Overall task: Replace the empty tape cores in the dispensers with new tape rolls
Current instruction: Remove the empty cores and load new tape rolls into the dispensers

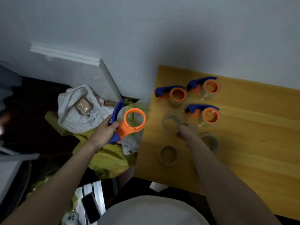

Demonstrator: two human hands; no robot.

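Three loaded dispensers (203,98) sit at the wooden table's (243,143) far left. Your left hand (105,132) wraps the handle of an empty orange-and-blue dispenser (129,122), held off the table's left edge. Your right hand (186,131), blurred, pinches a clear tape roll (171,125). Open tabletop lies right.

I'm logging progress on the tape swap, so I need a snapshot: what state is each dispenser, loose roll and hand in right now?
Held dispenser: in the air off the table's left edge, hub empty.
Three table dispensers: each loaded with clear tape.
Nearest roll: on the table, gripped at its rim.
Other loose rolls: lying flat, untouched.
Left hand: closed around the dispenser handle.
Right hand: closed on the roll.
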